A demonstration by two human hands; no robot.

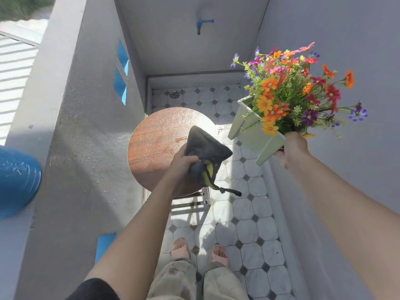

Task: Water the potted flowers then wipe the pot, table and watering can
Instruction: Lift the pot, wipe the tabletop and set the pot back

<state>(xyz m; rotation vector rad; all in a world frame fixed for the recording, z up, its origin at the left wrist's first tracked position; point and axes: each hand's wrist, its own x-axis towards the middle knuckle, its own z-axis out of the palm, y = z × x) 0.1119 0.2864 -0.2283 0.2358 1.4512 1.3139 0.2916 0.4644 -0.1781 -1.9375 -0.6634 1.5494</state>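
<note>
The person stands on a tiled floor [249, 213] in a narrow grey-walled alcove, looking down at both hands. The right hand [292, 149] is closed around the lower corner of a pale green rectangular flower pot [251, 135], holding it up in the air, tilted, to the right of the round brown counter [155, 144] and clear of it. The pot is filled with a dense bunch of orange, red, purple and pink flowers [292, 92] that lean up and to the right toward the wall. The left hand [183, 162] is clenched around a bunched dark grey cloth [205, 148] with a yellow patch showing in its folds and a dark strap dangling below; the cloth hangs over the right edge of the counter, just left of the pot without touching it. The counter top shows faint streaks and carries nothing. On the far wall is a blue tap [203, 23], and a round drain [174, 94] sits in the floor beyond the counter. A blue barrel [17, 180] stands at the far left. The person's feet in pale sandals [200, 252] show below.
</note>
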